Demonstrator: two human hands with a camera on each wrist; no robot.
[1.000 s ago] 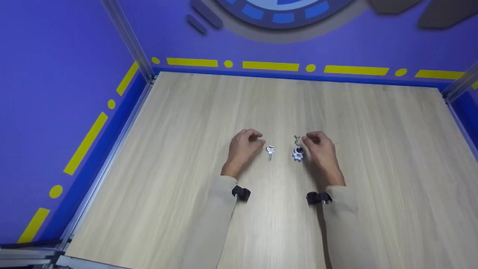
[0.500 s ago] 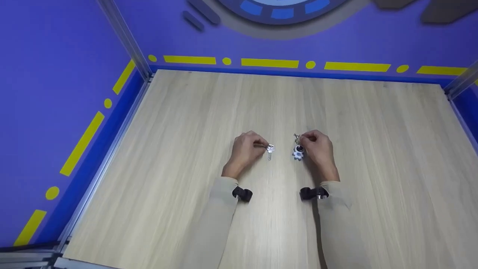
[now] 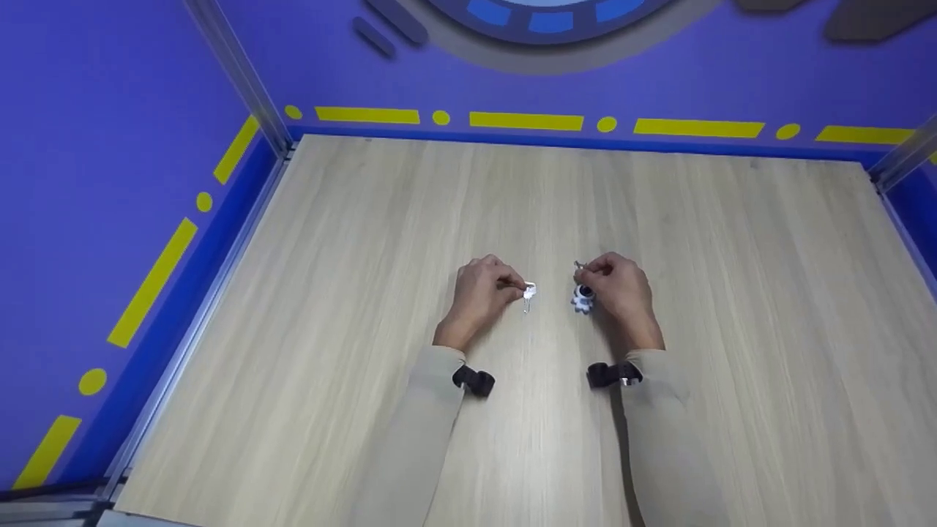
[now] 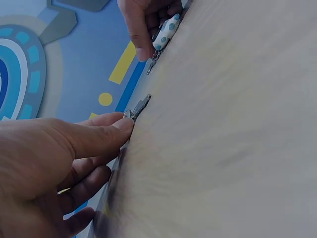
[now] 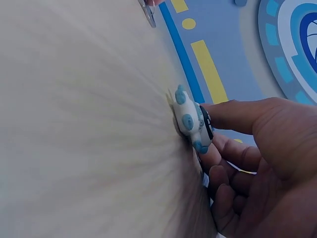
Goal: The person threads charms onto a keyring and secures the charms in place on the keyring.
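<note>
In head view, pale wood-grain tabletop (image 3: 351, 307) was seen from above, forward and down, well back; in wrist views, low, close, tilted, toward printed blue wall (image 4: 89, 69). White-and-blue toy figurine (image 5: 185, 110) and silver metal key (image 4: 142, 105) were shared by both wrist views.

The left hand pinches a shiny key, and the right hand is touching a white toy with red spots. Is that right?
Almost: the spots on the white toy are blue, not red; the right wrist view shows it. The left hand does pinch a shiny key, and the right hand is touching the toy.
</note>
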